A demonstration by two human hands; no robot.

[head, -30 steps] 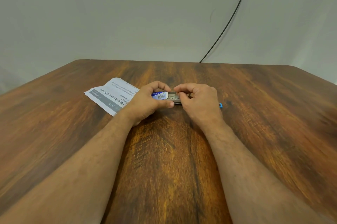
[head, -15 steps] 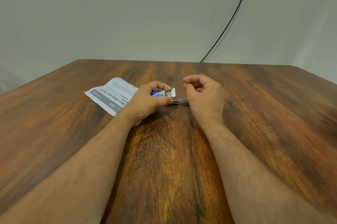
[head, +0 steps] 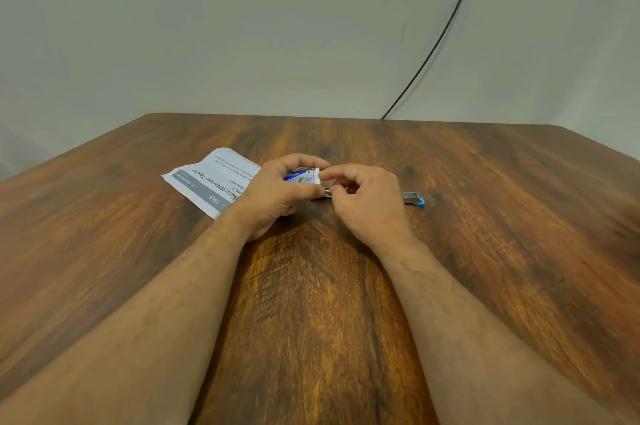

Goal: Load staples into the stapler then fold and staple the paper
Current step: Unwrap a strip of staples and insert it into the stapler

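While both forearms reach forward over a brown wooden table [head: 311,320], the head camera shows the loading step under way. The left hand [head: 277,192] curls round a small blue and white staple box [head: 301,177] and grips it, the box's open white end facing the right hand [head: 367,203]. The right hand's fingers [head: 332,175] are bent, forefinger tip at the box's flap, thumb close below; whether they pinch a strip of staples is too small to tell. The stapler [head: 414,197] lies flat on the table behind the right hand, mostly hidden, its metal channel and blue end showing at the right. A printed paper [head: 207,178] lies flat just left of the left hand, not yet folded. Next, probably, a staple strip must be drawn out and laid into the stapler's channel, which calls for a fine pinch.
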